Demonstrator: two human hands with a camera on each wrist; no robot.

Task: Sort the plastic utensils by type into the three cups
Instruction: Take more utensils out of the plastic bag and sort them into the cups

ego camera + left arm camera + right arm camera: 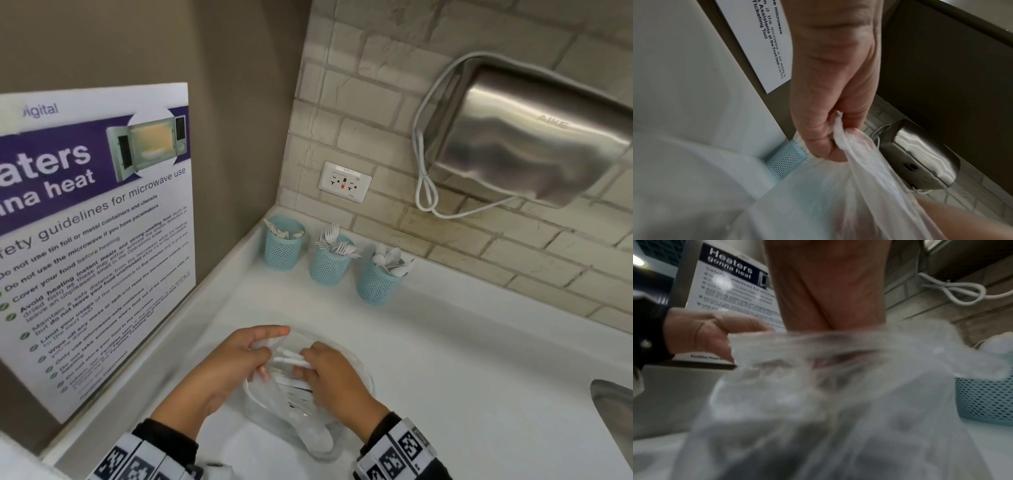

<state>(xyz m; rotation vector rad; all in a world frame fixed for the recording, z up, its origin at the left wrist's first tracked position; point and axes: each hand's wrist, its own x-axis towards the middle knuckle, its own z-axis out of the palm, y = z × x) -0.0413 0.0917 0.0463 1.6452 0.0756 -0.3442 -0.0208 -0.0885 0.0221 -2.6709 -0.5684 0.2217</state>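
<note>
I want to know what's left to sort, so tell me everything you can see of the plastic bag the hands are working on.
The plastic bag is thin, crinkled and see-through, slumped on the white counter in front of the three cups. White utensils show at its open mouth; their types are unclear. The left hand pinches the mouth's edge, and the right hand reaches into it.

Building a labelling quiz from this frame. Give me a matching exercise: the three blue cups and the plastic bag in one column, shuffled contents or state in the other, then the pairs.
Column 1
1. left mesh cup
2. middle mesh cup
3. right mesh cup
4. clear plastic bag

Column 2
A. holds spoons, bowls up
B. pinched by the left hand, with the right hand reaching in
C. holds forks, tines up
D. nearest the wall corner, white utensils inside, type unclear

Pairs: 1-D, 2-C, 3-A, 4-B
</note>
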